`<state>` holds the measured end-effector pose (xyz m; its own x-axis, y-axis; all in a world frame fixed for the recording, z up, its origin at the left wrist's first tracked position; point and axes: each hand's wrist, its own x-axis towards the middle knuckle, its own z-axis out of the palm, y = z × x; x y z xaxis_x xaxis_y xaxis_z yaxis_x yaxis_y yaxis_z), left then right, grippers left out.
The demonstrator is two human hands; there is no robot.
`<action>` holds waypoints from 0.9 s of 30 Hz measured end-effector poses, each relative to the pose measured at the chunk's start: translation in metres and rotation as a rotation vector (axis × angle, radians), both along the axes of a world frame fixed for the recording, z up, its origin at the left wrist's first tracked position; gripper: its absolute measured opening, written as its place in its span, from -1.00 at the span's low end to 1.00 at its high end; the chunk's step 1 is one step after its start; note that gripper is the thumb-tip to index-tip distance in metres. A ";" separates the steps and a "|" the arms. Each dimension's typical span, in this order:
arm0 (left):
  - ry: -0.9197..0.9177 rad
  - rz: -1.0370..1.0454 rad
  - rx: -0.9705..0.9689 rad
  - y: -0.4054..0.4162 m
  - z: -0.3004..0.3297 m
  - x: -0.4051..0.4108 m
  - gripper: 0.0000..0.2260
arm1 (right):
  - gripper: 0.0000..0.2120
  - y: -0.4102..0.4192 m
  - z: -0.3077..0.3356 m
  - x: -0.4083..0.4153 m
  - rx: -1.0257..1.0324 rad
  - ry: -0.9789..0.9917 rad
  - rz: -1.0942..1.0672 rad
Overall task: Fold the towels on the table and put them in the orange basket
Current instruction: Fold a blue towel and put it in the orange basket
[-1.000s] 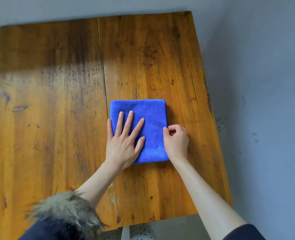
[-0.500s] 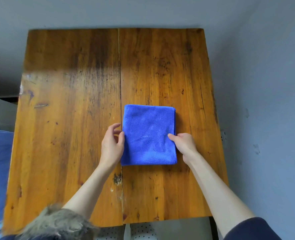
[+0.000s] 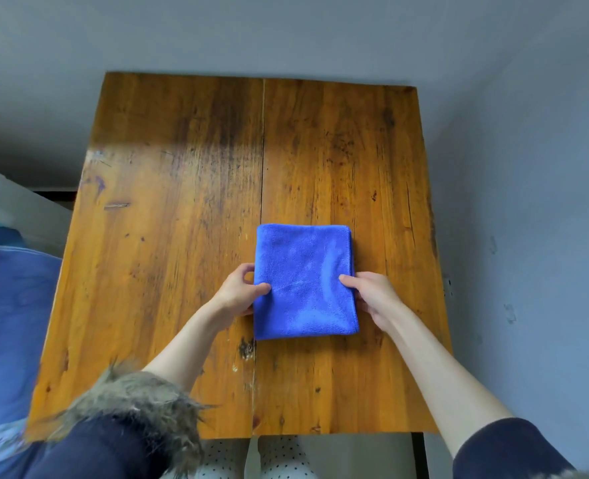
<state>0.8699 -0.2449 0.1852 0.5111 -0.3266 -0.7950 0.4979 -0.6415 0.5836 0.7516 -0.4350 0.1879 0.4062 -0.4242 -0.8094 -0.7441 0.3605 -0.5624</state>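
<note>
On table (image 3: 182, 236), folded blue towel (image 3: 303, 281)

One folded blue towel (image 3: 305, 281) is lying on one wooden bench (image 3: 168, 236), whose top is showing two boards joined along one seam. Two hands are showing, the left hand (image 3: 239, 292) and the right hand (image 3: 376, 299), one at each side edge of the towel. Two dark sleeves are showing, the left sleeve (image 3: 113, 451) wearing one fur cuff (image 3: 137, 399).
</note>
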 end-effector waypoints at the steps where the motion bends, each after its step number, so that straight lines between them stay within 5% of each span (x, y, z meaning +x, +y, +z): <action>1: 0.049 0.006 -0.009 0.006 0.002 -0.002 -0.69 | -0.94 0.002 0.004 -0.001 0.032 -0.003 0.028; 11: 0.173 0.195 -0.140 0.108 0.044 -0.019 -0.65 | -0.83 0.064 0.048 0.017 0.173 0.030 0.297; 27: -0.089 0.720 -0.225 0.410 0.137 -0.076 -0.59 | -0.82 0.349 0.136 0.100 0.165 -0.136 0.892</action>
